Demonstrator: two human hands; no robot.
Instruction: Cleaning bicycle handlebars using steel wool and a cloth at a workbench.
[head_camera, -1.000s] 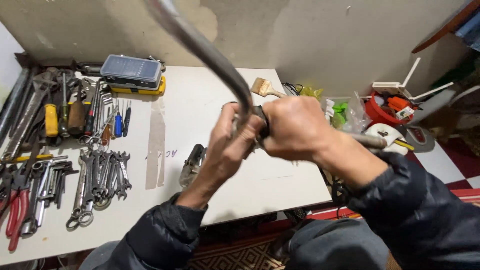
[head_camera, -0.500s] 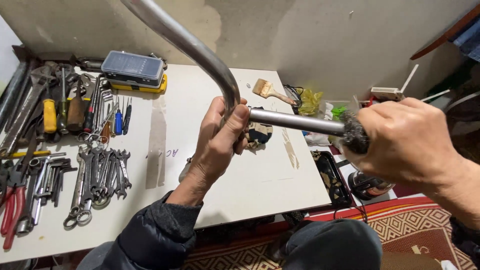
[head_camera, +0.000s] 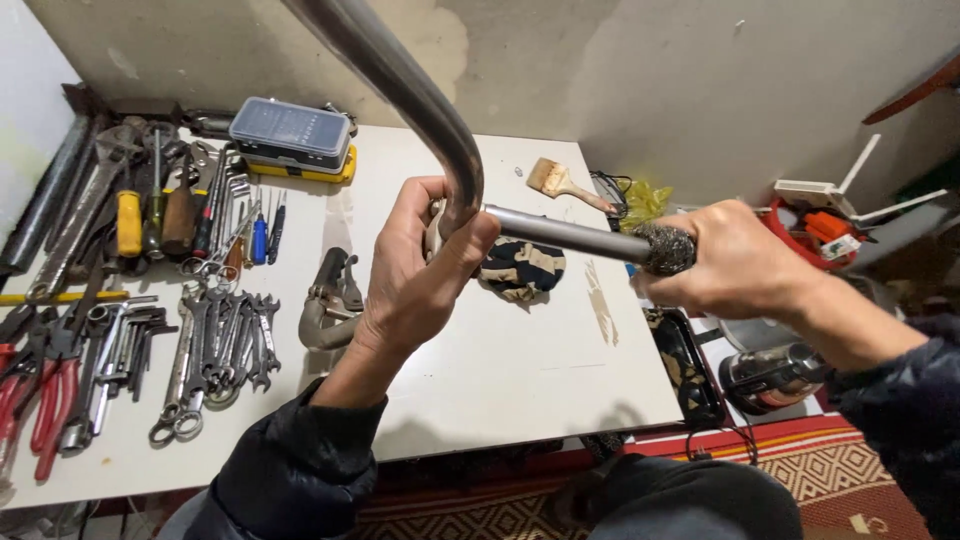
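R hand (head_camera: 735, 265) back inward along pipe (head_camera: 565, 233)

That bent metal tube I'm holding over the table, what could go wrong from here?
1. The left hand grips the bent metal tube only at its bend, so the long upper part could twist or swing.
2. The right hand presses steel wool around the tube; a slip might scrape the fingers.
3. If the tube drops, it could hit the pipe wrench or the cloth below.
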